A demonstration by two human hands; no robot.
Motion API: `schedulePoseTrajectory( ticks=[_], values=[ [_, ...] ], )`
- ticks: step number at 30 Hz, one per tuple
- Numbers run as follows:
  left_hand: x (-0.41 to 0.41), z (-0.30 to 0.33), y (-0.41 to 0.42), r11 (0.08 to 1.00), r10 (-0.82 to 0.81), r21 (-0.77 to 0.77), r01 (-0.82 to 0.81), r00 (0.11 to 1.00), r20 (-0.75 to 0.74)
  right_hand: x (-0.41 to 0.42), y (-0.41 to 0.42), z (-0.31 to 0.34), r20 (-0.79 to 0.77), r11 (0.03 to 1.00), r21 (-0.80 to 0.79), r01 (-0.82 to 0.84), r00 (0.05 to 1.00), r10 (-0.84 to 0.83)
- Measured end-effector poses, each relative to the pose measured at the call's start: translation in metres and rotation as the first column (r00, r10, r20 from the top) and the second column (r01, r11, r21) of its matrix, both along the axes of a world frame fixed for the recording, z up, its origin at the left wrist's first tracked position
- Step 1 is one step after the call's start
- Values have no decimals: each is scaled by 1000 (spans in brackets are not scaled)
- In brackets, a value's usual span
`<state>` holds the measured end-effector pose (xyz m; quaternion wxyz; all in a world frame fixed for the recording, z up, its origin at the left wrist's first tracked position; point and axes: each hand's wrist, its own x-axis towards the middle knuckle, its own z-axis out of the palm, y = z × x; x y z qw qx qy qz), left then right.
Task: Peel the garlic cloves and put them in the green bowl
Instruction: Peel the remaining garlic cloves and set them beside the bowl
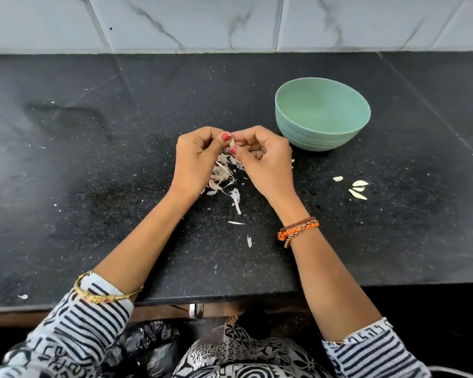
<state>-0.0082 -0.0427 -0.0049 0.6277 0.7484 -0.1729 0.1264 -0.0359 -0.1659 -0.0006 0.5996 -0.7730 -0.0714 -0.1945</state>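
Above the black countertop (93,186), my left hand (197,156) and my right hand (262,156) meet at the fingertips and together pinch one small pale garlic clove (232,143). Most of the clove is hidden by the fingers. The green bowl (322,115) stands upright just right of and behind my right hand; its visible inside wall is bare and its bottom is hidden by the near rim. A few garlic cloves (358,189) lie on the counter to the right, in front of the bowl.
A heap of papery garlic skins (224,175) lies under and between my hands, with stray flakes trailing toward the counter's front edge (230,297). A tiled wall (230,23) closes the back. A black plastic bag (148,347) sits below the counter edge.
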Motion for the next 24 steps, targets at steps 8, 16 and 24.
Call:
schedulePoseTrajectory(
  ticks=[8, 16, 24],
  values=[
    [-5, 4, -4, 995, -98, 29, 98, 995, -10, 0, -5, 1, 55, 999, 13, 32, 998, -33],
    [-8, 11, -2, 995, -101, -27, 98, 989, -113, 1, -8, 0, 49, 999, 11, 47, 998, -48],
    [-8, 14, -1, 991, -96, -119, 68, 964, -249, 3, -11, 0, 49, 998, -19, 55, 997, -54]
  ],
)
